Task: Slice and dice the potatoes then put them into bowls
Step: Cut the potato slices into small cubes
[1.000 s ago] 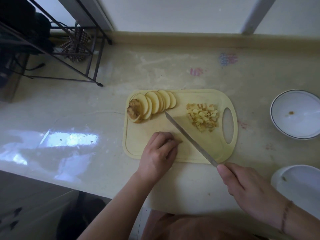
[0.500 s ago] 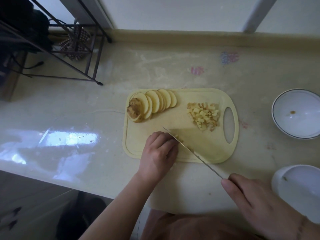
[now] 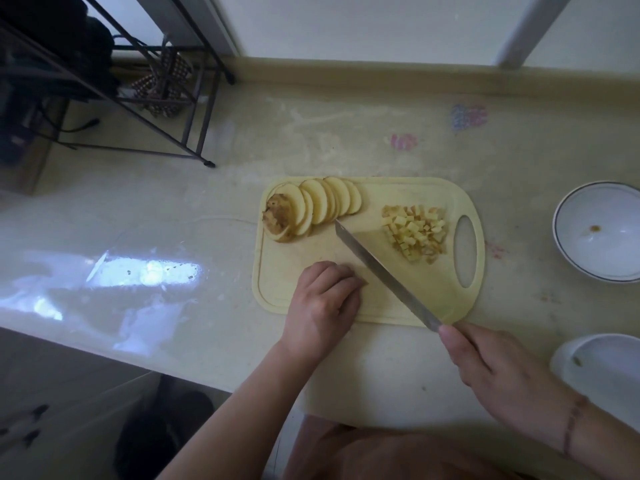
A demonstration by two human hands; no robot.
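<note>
My left hand [image 3: 323,303] sits on the cutting board [image 3: 460,306] with its fingers curled down, and it looks like they press on a bit of potato. I cannot see that bit, because the fingers hide it. My right hand [image 3: 495,368] is wrapped tight round the handle of the knife [image 3: 384,273]. The blade goes slanting up across the board, just beside my left fingertips, and its tip is very near the potato slices [image 3: 322,206].

I think the step now is cutting the hidden bit into small cubes. To do it well, I want my left fingertips tucked back, so my knuckles meet the blade first. I want the knife to come straight down, not sideways, and the cuts close and even, like the cubes I can see.

The slices lie in a leaning row at the far left corner of the board, well past my left hand. The potato cubes [image 3: 414,232] sit in a heap near the board's handle hole, on the other side of the blade.

Two white bowls wait on the right. The far bowl [image 3: 571,258] and the near bowl [image 3: 568,368] hold no potato yet.
</note>
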